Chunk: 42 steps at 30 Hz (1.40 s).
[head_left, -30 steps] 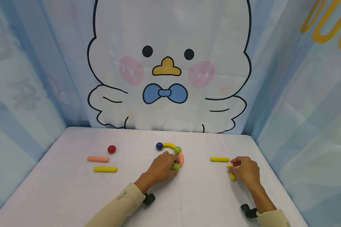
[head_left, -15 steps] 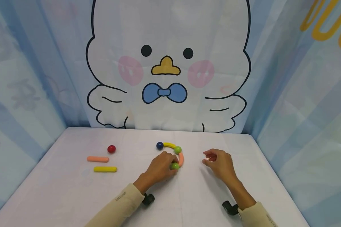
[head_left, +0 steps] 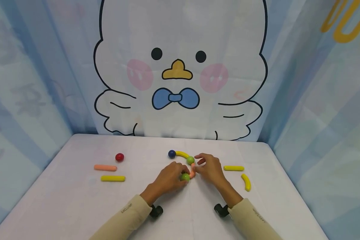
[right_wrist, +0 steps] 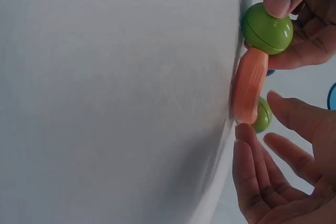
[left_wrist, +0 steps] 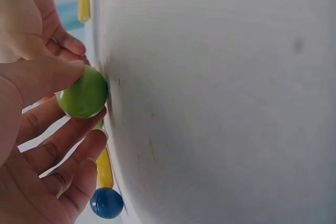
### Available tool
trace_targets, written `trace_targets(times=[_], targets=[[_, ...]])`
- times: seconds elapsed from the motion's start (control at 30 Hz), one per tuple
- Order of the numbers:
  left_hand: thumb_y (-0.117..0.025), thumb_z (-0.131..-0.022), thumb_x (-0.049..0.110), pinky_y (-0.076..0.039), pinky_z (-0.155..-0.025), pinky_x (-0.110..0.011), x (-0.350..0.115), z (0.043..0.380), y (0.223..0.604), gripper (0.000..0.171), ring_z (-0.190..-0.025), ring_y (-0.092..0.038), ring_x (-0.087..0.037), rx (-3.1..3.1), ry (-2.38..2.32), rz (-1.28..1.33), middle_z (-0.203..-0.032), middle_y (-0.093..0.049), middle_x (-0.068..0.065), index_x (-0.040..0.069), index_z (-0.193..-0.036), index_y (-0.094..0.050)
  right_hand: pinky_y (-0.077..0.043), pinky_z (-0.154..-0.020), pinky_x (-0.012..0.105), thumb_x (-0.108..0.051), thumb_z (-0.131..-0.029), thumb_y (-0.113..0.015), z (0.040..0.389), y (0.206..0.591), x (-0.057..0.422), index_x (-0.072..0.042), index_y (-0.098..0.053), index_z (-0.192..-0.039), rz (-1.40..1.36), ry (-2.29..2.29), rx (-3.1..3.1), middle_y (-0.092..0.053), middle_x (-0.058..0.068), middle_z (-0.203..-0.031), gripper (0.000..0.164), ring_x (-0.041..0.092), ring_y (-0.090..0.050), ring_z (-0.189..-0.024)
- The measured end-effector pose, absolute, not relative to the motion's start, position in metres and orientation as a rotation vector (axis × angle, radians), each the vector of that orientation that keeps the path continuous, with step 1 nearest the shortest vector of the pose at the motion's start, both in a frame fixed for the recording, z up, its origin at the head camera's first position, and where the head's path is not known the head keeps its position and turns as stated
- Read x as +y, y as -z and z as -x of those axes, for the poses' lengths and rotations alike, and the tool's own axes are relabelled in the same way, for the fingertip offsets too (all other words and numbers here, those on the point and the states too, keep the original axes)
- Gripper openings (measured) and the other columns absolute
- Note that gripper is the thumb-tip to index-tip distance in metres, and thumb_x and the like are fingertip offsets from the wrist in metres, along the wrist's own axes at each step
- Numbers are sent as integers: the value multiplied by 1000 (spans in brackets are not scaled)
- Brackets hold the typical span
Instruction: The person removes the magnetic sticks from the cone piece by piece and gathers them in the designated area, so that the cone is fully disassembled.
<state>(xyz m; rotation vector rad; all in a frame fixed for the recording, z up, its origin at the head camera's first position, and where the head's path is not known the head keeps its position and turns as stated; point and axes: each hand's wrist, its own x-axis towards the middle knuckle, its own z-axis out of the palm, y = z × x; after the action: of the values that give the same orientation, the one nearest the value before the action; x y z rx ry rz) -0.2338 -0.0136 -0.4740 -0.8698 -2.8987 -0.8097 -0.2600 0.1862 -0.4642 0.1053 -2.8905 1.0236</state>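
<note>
My left hand [head_left: 171, 176] pinches a glossy green ball [left_wrist: 81, 95] between thumb and fingers, low over the table. Against that ball lies one end of a curved orange stick [right_wrist: 249, 85]. Fingertips of my right hand [head_left: 211, 170] are right at the stick's far end, the fingers loosely extended and the thumb apart from them. Beyond the stick, a second green ball [head_left: 190, 160] continues the curved row, followed by a curved yellow stick [head_left: 182, 154] and a dark blue ball [head_left: 172, 154]. My right fingers partly cover the orange stick in the head view.
On the left lie a red ball [head_left: 119, 157], a straight orange stick [head_left: 105, 167] and a straight yellow stick [head_left: 113, 178]. To the right are another straight yellow stick [head_left: 233, 168] and a curved yellow one [head_left: 246, 182]. A printed curtain [head_left: 180, 120] hangs behind the white table [head_left: 63, 200].
My right hand has moved left from the curved yellow stick on the right to the orange stick, leaving the yellow one on the table. The left hand stays on the green ball.
</note>
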Motion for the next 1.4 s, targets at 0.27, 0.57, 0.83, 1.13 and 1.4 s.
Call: trace_targets(times=[0.27, 0.57, 0.83, 1.13, 1.4], targets=[[-83, -92, 17, -55, -96, -35, -13, 233, 473, 24, -104, -64, -15, -2871, 817, 923, -108, -72, 1, 13, -114, -75, -48, -67, 31, -20, -84, -90, 267, 467, 176, -13, -74, -126, -82, -968, -2927, -76, 3, -88, 46, 20, -65, -79], [-80, -92, 9, -55, -87, -32, -20, 233, 467, 26, -91, -60, -12, -2898, 822, 929, -106, -69, -1, 10, -117, -76, -48, -69, 33, -17, -84, -90, 267, 464, 171, -14, -74, -126, -55, -961, -2936, -74, 2, -84, 46, 20, -64, -77], [-78, -95, 8, -56, -96, -40, -49, 228, 461, 33, -102, -63, -17, -2899, 906, 826, -114, -70, 0, 11, -127, -72, -52, -75, 38, -18, -84, -90, 268, 464, 170, -14, -73, -128, -21, -973, -2950, -74, 3, -87, 47, 21, -65, -82], [-81, -92, 2, -57, -98, -41, -88, 219, 448, 41, -105, -65, -17, -2851, 986, 611, -123, -72, 3, 16, -129, -70, -49, -72, 34, -19, -85, -89, 266, 465, 169, -14, -72, -130, 17, -983, -2958, -73, 2, -88, 48, 21, -63, -82], [-83, -90, 0, -60, -91, -39, -127, 221, 438, 43, -105, -67, -20, -2798, 917, 527, -120, -67, -3, 14, -128, -71, -49, -72, 34, -19, -85, -89, 266, 467, 168, -15, -72, -130, 32, -981, -2967, -72, 2, -89, 48, 21, -63, -83]])
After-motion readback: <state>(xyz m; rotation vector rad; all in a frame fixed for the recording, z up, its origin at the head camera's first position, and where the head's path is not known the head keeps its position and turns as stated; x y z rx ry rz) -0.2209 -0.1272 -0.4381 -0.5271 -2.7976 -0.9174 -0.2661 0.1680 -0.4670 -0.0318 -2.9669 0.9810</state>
